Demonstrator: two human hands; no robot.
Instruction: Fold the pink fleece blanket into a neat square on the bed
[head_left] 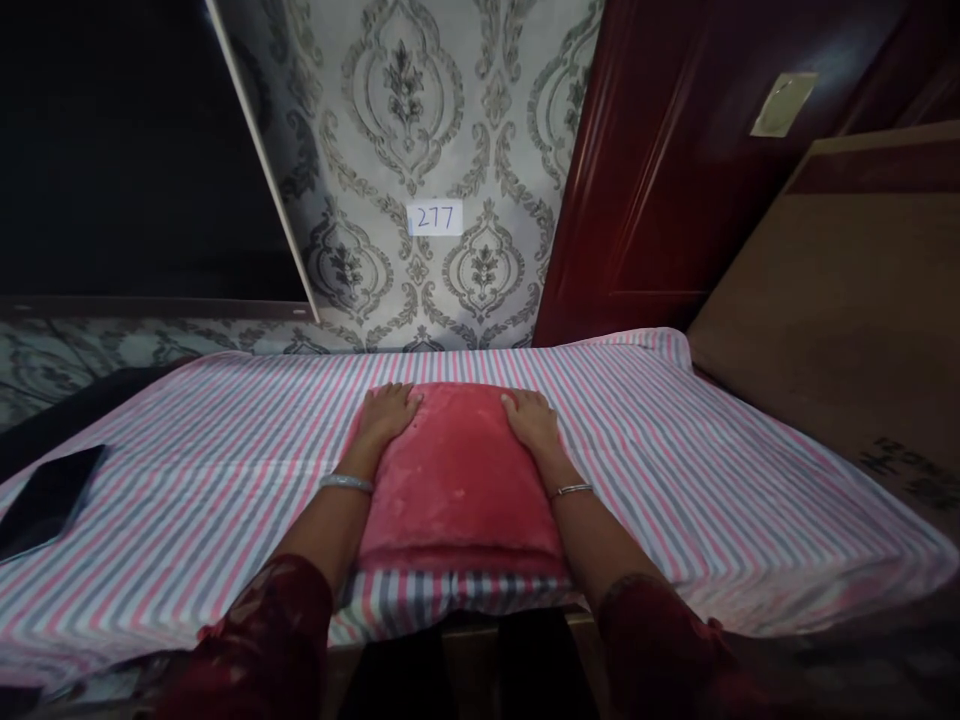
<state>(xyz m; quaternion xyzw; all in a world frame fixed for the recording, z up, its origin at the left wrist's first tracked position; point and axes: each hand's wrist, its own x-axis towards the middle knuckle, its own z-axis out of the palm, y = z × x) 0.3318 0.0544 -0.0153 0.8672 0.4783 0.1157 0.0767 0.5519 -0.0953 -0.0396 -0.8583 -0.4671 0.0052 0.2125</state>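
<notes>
A folded red-pink plush cloth (465, 470) lies flat on the striped tablecloth (637, 460), its near fold close to the table's front edge. My left hand (390, 412) rests palm down on the cloth's far left corner, fingers stretched forward. On the far right corner lies my right hand (534, 420), also flat, with its thumb toward the middle. Neither hand grips the cloth; both press or rest on top of it. Whether the cloth is a towel or a blanket cannot be made out.
At the left edge of the table lies a black phone (52, 500). A large dark screen (142, 160) stands behind on the left. A big cardboard box (847, 300) leans at the right, beside a dark red door (637, 170). A paper marked 277 (435, 217) is on the wall.
</notes>
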